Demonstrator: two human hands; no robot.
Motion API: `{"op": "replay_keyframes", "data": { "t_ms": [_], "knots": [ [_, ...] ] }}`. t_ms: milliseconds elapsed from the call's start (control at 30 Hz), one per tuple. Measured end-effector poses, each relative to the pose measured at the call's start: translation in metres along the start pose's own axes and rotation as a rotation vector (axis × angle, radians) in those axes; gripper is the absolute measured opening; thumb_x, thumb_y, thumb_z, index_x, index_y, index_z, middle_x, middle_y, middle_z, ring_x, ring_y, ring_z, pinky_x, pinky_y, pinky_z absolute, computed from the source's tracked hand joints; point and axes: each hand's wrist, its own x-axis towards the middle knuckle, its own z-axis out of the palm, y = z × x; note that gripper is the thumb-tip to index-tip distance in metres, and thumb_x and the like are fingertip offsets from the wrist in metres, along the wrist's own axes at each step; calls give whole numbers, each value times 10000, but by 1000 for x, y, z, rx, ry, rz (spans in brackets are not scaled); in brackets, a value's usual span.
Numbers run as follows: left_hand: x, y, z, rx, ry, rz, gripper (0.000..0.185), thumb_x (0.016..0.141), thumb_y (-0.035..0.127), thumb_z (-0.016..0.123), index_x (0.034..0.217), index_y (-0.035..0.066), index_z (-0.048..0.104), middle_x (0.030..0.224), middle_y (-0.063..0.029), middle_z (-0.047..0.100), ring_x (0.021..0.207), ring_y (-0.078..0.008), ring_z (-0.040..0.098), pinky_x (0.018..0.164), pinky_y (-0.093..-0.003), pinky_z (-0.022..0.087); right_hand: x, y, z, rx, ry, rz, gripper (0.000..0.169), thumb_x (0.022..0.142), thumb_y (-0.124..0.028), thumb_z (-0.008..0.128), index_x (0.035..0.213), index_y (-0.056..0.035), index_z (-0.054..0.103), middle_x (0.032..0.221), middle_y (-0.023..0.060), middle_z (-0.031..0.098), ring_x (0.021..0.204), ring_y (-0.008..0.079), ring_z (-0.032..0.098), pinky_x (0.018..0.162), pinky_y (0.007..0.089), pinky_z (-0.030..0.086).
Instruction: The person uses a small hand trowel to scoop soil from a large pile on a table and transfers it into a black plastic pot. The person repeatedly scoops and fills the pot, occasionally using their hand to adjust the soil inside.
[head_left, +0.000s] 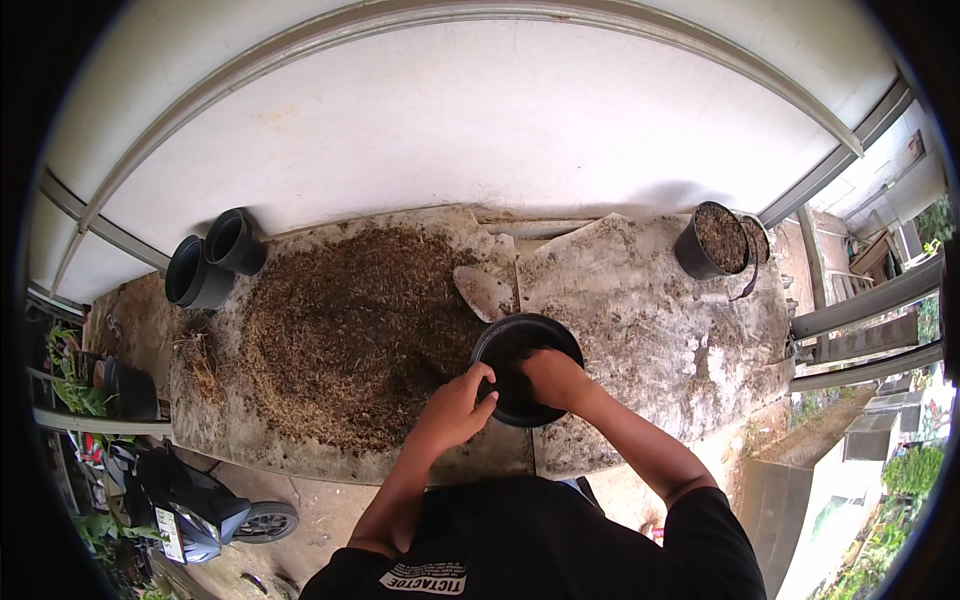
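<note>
Before me on the work surface stands a black plastic plant pot (527, 322) with dark soil inside. My left hand (456, 411) grips the near left rim of this pot, thumb and fingers about its edge. Reaching into the pot, my right hand (556, 379) has its fingertips hidden in shadow and soil, so whether it holds anything is not visible. Left of the pot spreads a wide heap of brown soil mixed with straw-like bits (352, 330). A soil-stained scoop or trowel blade (484, 292) lies just beyond the pot.
Nested black pots (199, 274) and another black pot (235, 240) stand at the back left. At the back right sits a soil-filled pot (712, 240), with a smaller filled container (756, 238) beside it. A white wall panel (480, 112) bounds the far side. A motorcycle (202, 510) is parked at lower left.
</note>
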Motion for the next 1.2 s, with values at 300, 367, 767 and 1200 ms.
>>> {"op": "replay_keyframes", "data": {
  "t_ms": [300,367,767,1200],
  "knots": [
    [-4,7,-5,11,-2,-13,300,1032,248,658,1261,100,535,901,-217,686,843,-428,689,770,-534,507,4,-7,-14,79,-36,46,304,796,-69,702,1080,-90,809,965,204,775,968,401,761,874,485,618],
    [-3,5,-4,-12,-15,-29,308,1037,251,657,1286,127,523,903,-220,672,834,-430,675,768,-527,493,2,3,-3,92,64,24,340,788,-91,710,1112,-112,809,973,202,779,954,407,757,865,501,616],
    [-1,2,0,88,56,-8,261,1038,256,639,1246,125,551,994,-215,723,955,-457,703,813,-554,526,10,-23,22,-104,-50,27,124,844,-63,703,898,-96,809,903,166,785,909,348,795,744,436,653],
    [-6,7,1,88,31,-98,245,1031,285,667,1226,153,601,980,-162,732,935,-419,719,790,-499,534,6,-45,-97,279,443,-195,144,832,-105,791,963,-59,831,866,151,771,879,370,742,817,483,586]
  ]
}}
